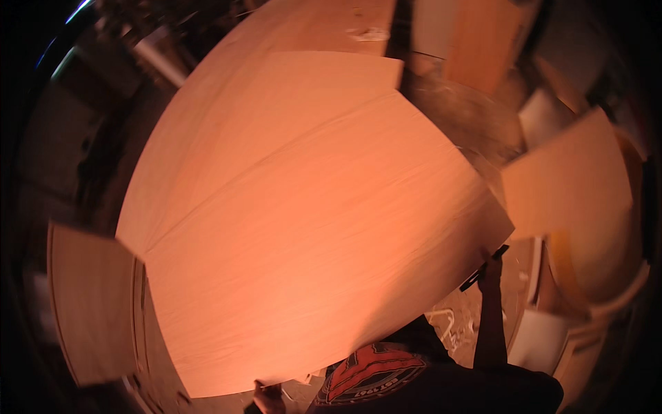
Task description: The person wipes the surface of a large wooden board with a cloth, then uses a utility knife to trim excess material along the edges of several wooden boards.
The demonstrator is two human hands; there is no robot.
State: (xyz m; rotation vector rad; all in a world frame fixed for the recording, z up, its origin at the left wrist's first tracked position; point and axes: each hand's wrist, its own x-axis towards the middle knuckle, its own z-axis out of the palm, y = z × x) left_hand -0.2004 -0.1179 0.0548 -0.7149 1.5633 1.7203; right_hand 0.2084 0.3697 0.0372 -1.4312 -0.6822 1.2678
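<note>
A large, pale plywood sheet [324, 228] fills the middle of the view, tilted across in front of my body. Along its lower edge my left hand [269, 399] is closed, the thumb showing on the near side and the other fingers partly hidden. My right hand [490, 274] is up by the sheet's right corner, closed around a black elongated tool [472, 280] whose kind I cannot make out. The tool lies close along the sheet's edge; whether that hand also grips the sheet is unclear. Beyond a slanting seam lies another plywood sheet [289, 103].
A further wooden surface [331, 24] extends at the far side. To the left stands a wooden panel [93, 310]. Boards [569, 179] lean on the right, blurred, beside a curved yellowish piece [562, 255]. Scraps [452, 328] litter the floor near my right arm.
</note>
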